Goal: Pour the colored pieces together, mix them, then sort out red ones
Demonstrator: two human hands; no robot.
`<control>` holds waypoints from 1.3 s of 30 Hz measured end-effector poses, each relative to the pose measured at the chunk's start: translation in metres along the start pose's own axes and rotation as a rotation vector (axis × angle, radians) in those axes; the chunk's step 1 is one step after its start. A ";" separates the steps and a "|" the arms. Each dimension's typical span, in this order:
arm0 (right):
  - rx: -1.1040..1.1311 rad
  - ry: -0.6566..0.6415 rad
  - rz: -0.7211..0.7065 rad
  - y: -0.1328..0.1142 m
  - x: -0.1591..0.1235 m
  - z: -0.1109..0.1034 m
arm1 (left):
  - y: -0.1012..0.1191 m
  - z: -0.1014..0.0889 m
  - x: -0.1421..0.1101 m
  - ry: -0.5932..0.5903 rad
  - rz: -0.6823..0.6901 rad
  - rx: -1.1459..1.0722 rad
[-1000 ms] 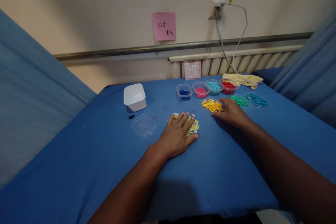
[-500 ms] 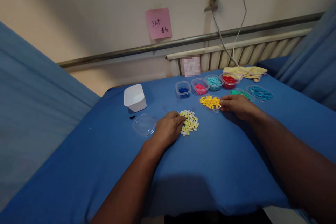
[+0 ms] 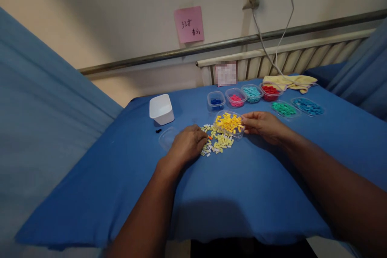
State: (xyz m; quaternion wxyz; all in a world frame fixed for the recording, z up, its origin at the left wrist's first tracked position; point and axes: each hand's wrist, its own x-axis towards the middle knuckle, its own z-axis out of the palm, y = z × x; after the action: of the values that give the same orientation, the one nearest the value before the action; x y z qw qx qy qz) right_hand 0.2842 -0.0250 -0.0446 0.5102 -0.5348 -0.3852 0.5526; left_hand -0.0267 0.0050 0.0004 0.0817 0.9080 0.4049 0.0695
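The clear tray point(image 3: 238, 135) of yellow pieces point(image 3: 229, 122) has been drawn leftward by the right hand point(image 3: 261, 125), nearer the frame's middle, over the pale pile's point(image 3: 223, 142) upper edge. The pile has been uncovered by the left hand point(image 3: 189, 142), now curled at its left; an orange piece point(image 3: 210, 138) is exposed.

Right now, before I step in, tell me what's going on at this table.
The person's right hand grips a clear plastic tray of orange-yellow pieces at the far side of a loose pile of pale yellow and white pieces. The left hand is at the pile's left edge, near one orange piece; whether it pinches anything is hidden. Behind, four clear tubs hold dark blue, pink, light blue and red pieces.
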 end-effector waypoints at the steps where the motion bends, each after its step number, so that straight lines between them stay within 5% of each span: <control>1: -0.009 -0.008 -0.014 0.000 -0.002 0.007 | -0.002 -0.002 -0.002 -0.008 -0.007 -0.006; 7: -0.076 0.016 -0.118 0.003 -0.010 0.044 | -0.007 -0.007 -0.009 0.012 -0.109 0.025; 14: -0.139 0.018 -0.226 0.006 -0.012 0.059 | -0.007 0.000 -0.005 0.068 -0.250 0.037; 30: -0.820 0.085 -0.974 0.002 -0.033 0.060 | -0.003 0.005 -0.003 0.018 -0.267 0.097; 39: -0.648 0.242 -0.855 0.001 -0.029 0.046 | 0.005 0.018 0.001 0.135 -0.080 -0.082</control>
State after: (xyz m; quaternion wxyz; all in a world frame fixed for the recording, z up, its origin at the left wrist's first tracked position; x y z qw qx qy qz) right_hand 0.2364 -0.0485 -0.0335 0.5391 -0.5202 -0.6571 0.0836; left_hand -0.0195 0.0007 -0.0162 0.0940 0.8802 0.4423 0.1440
